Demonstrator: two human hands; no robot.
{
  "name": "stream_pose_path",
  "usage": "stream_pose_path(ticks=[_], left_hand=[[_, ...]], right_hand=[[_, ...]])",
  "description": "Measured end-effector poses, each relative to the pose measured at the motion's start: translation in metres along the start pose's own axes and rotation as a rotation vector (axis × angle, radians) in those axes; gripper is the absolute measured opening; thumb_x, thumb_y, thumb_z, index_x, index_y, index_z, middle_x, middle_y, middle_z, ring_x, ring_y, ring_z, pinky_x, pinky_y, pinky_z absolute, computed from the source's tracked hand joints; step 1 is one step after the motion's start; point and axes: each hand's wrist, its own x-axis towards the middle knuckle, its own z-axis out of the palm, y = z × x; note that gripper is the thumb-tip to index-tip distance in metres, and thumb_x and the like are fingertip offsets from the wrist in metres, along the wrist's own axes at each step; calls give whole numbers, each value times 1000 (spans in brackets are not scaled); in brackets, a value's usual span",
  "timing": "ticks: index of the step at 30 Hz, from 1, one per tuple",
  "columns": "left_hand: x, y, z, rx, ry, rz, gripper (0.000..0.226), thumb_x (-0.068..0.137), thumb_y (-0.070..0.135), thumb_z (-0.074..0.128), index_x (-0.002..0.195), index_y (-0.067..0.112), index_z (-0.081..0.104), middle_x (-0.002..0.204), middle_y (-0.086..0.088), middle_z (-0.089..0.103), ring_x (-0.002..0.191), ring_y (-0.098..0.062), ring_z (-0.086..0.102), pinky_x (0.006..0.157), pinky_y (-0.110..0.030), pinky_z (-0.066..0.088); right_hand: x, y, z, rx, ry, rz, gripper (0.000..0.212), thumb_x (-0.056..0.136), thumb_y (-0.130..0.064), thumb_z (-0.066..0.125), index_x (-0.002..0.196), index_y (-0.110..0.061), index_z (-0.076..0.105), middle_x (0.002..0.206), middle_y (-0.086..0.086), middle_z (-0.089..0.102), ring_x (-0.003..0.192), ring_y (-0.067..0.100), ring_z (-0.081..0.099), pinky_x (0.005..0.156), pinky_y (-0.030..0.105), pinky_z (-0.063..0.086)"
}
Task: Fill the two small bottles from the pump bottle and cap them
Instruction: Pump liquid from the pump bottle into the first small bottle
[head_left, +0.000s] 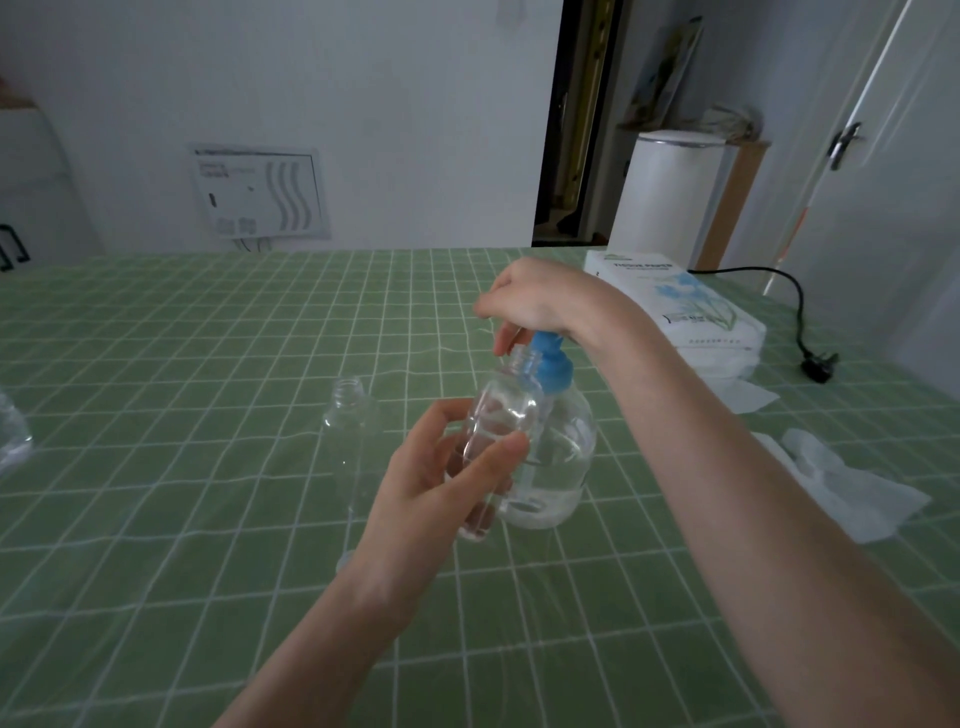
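Left hand grips small bottle (tilted), right hand clasps pump.

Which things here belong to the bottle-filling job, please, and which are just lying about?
Job: pump bottle, under the right hand; small bottle in the left hand; second small bottle, standing open to its left.
Lying about: tissue pack, loose tissues, plug with its cable, clear thing at the left edge.

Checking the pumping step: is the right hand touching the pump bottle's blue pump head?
Touching. The head view shows the right hand sitting directly on top of the blue pump head, fingers curled down over it, with no gap.
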Motion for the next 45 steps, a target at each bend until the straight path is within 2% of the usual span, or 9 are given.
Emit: stream_pose_path(ticks=[3,5,11,15,25,30,34,41,45], left_hand=[[0,1,1,10,-8,7,20,72,36,66,91,29,64,74,-3,65,60,-15,53,49,-17,44],[0,1,2,8,-8,6,21,72,35,66,92,27,63,75,-7,63,59,-17,52,48,-19,44],[1,1,2,-2,-5,6,21,72,34,66,92,27,64,74,-6,63,60,-18,51,49,-19,43],[1,3,3,-36,-19,9,23,73,33,66,94,24,63,69,2,63,58,-8,55,49,-16,43],[2,11,3,7,-4,-40,21,70,37,67,88,27,65,84,-7,71,65,-9,61,50,-16,45],[2,13,2,12,-8,-35,21,70,35,67,88,24,65,83,-6,70,63,-8,60,48,-16,44],[1,10,4,-13,-15,-41,22,71,35,67,91,24,64,75,1,68,59,-7,58,48,-15,43],[-1,4,3,-2,8,-32,22,71,35,67,90,25,64,78,-5,66,65,-16,54,48,-17,42],[-2,3,5,-1,13,-24,21,72,36,67,90,26,64,79,-8,66,66,-19,53,49,-18,43]], right_hand=[[1,1,0,18,-12,-4,35,94,-24,49,121,-2,56,94,12,74,93,26,71,85,34,54],[1,1,0,24,-16,-7,36,95,-24,49,122,-2,56,94,13,74,94,27,71,92,37,53],[1,1,0,14,-16,-5,35,95,-25,49,121,-2,56,94,12,74,92,24,71,86,32,53],[1,1,0,-31,1,-17,31,94,-26,48,114,-6,60,97,9,74,80,20,65,68,27,44],[1,2,0,-49,-3,-18,34,94,-27,48,118,-6,60,104,11,72,95,25,67,80,32,44],[-1,1,-1,-58,7,-20,36,94,-28,48,120,-5,59,105,11,71,93,23,65,74,31,42],[-2,1,0,-58,5,-18,38,95,-27,47,124,-5,57,105,12,71,99,26,66,85,34,45],[-3,4,8,-37,-22,6,40,97,-26,46,130,-5,54,113,13,68,106,27,63,93,35,43],[-4,4,7,-29,-12,-3,39,96,-26,46,128,-5,55,108,12,70,102,26,64,87,34,43]])
